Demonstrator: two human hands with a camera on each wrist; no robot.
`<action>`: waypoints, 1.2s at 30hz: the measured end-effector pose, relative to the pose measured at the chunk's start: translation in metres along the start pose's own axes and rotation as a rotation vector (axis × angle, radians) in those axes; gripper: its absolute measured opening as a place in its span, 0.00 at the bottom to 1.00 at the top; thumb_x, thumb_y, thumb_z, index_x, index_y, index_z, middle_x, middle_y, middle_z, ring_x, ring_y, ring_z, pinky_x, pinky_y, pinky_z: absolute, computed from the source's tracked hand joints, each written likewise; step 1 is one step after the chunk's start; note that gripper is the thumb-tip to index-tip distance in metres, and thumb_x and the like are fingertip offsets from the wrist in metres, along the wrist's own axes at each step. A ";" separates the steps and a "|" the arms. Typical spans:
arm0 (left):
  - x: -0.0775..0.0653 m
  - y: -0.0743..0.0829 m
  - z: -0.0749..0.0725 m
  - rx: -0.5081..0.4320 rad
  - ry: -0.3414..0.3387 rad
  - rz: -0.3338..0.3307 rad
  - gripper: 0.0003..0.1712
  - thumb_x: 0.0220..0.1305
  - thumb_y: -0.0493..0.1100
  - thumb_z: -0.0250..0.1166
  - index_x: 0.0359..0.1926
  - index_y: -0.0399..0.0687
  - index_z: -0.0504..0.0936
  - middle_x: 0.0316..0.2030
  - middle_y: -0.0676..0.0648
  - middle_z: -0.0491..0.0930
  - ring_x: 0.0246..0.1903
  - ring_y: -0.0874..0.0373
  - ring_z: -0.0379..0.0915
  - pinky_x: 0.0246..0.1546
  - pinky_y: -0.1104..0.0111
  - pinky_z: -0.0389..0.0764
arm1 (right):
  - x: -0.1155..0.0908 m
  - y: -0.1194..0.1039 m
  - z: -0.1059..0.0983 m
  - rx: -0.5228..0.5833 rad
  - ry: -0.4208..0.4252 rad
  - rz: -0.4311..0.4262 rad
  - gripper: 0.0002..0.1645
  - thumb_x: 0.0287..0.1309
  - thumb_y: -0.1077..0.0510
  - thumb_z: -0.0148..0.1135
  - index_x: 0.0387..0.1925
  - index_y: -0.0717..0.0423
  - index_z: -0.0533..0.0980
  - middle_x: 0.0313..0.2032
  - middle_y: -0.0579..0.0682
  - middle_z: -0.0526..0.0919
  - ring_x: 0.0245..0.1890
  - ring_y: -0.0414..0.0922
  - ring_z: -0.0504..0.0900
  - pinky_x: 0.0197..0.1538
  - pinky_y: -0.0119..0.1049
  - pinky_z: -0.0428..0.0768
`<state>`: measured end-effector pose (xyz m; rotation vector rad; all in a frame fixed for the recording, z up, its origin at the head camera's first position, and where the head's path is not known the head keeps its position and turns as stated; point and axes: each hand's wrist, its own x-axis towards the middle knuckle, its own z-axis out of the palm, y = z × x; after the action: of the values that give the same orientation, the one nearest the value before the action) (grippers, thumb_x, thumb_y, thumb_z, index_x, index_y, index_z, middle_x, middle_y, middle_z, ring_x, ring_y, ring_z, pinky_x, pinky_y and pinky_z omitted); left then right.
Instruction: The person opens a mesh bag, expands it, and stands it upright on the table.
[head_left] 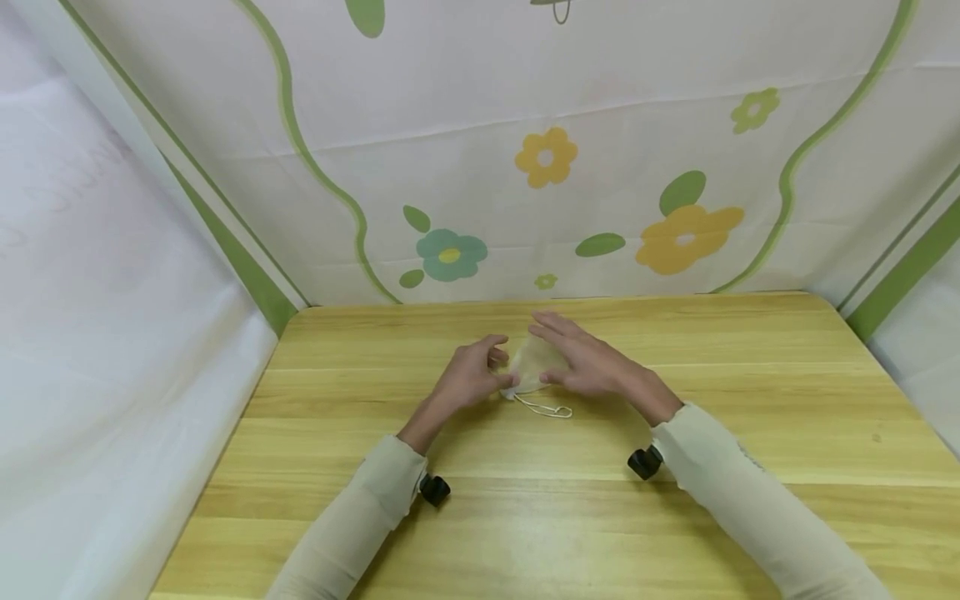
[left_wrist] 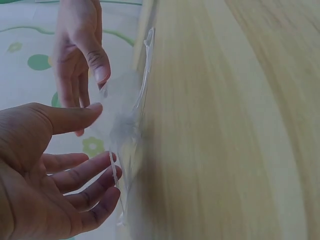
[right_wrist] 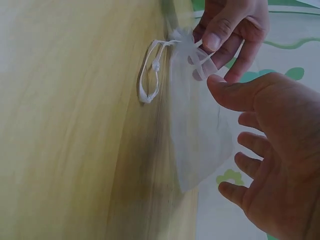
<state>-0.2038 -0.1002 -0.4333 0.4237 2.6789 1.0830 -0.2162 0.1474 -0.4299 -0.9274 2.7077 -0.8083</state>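
Note:
A small sheer white drawstring pouch [head_left: 531, 360] lies on the wooden table between the two hands, its neck gathered toward the left. Its white cord [right_wrist: 145, 96] makes a knotted loop on the near side. My left hand [head_left: 471, 375] is at the gathered neck, thumb and loosely bent fingers apart; in the right wrist view some fingertips show through the sheer cloth. Over the pouch's far right side is my right hand [head_left: 592, 362], with relaxed fingers spread and the thumb by the cloth's edge. Whether that thumb presses the cloth I cannot tell.
The wooden table [head_left: 525, 517] runs back to a white curtain [head_left: 465, 175] printed with flowers and leaves. White cloth [head_left: 112, 333] hangs along the left side too. A small black camera is strapped at each sleeve's cuff.

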 end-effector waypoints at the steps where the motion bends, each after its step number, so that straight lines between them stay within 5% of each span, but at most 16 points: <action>1: 0.000 0.001 0.000 0.007 -0.004 -0.007 0.44 0.65 0.44 0.79 0.77 0.42 0.70 0.58 0.42 0.88 0.57 0.46 0.85 0.61 0.53 0.87 | 0.001 -0.001 0.001 -0.004 -0.011 0.001 0.49 0.71 0.53 0.71 0.84 0.56 0.58 0.87 0.56 0.49 0.87 0.60 0.45 0.83 0.68 0.57; 8: 0.001 0.005 0.001 0.049 -0.010 -0.015 0.42 0.63 0.39 0.80 0.75 0.41 0.73 0.48 0.46 0.89 0.49 0.51 0.85 0.56 0.56 0.87 | -0.002 -0.006 0.003 -0.116 -0.046 0.057 0.43 0.72 0.47 0.69 0.81 0.55 0.65 0.82 0.59 0.63 0.84 0.62 0.56 0.84 0.68 0.55; 16: -0.002 0.004 0.002 0.088 0.065 0.000 0.35 0.68 0.41 0.76 0.73 0.41 0.76 0.60 0.39 0.85 0.60 0.42 0.82 0.62 0.51 0.86 | -0.023 -0.012 0.001 -0.138 0.001 0.146 0.35 0.74 0.44 0.67 0.73 0.58 0.75 0.65 0.59 0.85 0.67 0.62 0.82 0.70 0.63 0.79; 27: -0.021 0.007 -0.001 0.064 0.137 0.040 0.32 0.71 0.48 0.74 0.70 0.42 0.79 0.70 0.37 0.76 0.70 0.37 0.73 0.71 0.42 0.77 | -0.021 -0.025 0.006 -0.055 0.051 0.154 0.35 0.75 0.43 0.66 0.72 0.61 0.75 0.67 0.61 0.82 0.68 0.61 0.81 0.69 0.62 0.80; 36: -0.034 0.009 0.002 0.054 0.150 0.097 0.29 0.71 0.47 0.75 0.67 0.39 0.81 0.60 0.37 0.83 0.57 0.40 0.82 0.56 0.49 0.87 | -0.011 -0.030 0.012 -0.036 0.043 0.163 0.28 0.72 0.47 0.71 0.64 0.61 0.81 0.51 0.57 0.92 0.49 0.52 0.91 0.51 0.51 0.90</action>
<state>-0.1699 -0.1042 -0.4256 0.5064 2.8511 1.1131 -0.1881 0.1294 -0.4243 -0.6916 2.7988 -0.7570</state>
